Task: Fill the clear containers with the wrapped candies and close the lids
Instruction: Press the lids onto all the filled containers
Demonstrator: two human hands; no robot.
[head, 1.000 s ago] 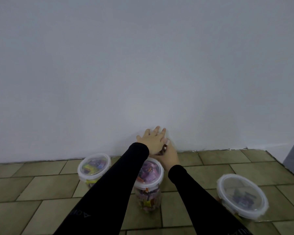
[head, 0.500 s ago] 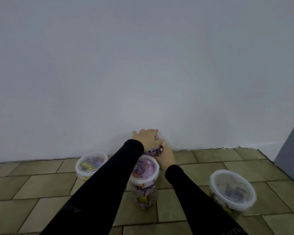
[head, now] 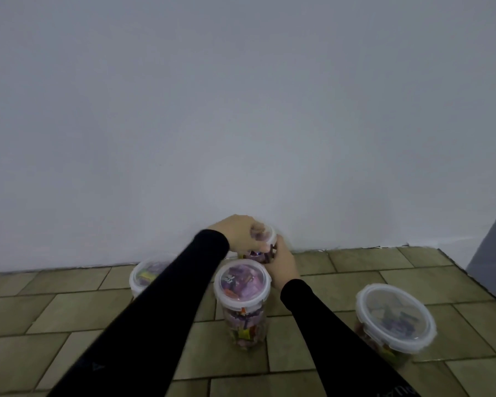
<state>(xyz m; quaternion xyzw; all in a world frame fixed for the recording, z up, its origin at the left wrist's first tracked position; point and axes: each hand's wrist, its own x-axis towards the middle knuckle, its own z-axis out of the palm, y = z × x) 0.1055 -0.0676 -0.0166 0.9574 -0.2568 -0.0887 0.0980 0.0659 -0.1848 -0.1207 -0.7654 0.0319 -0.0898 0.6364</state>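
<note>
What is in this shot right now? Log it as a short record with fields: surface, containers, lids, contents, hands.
surface: tiled floor against a plain wall
containers: four clear tubs: far container by the wall, tall container in the middle, left container, right container
lids: all four on
contents: wrapped candies show through each
hands: left hand grips the far container's lid from above; right hand holds its side

Far jar point(head: 259, 253) mostly hidden by hands; left jar point(head: 143, 275) partly behind sleeve.
</note>
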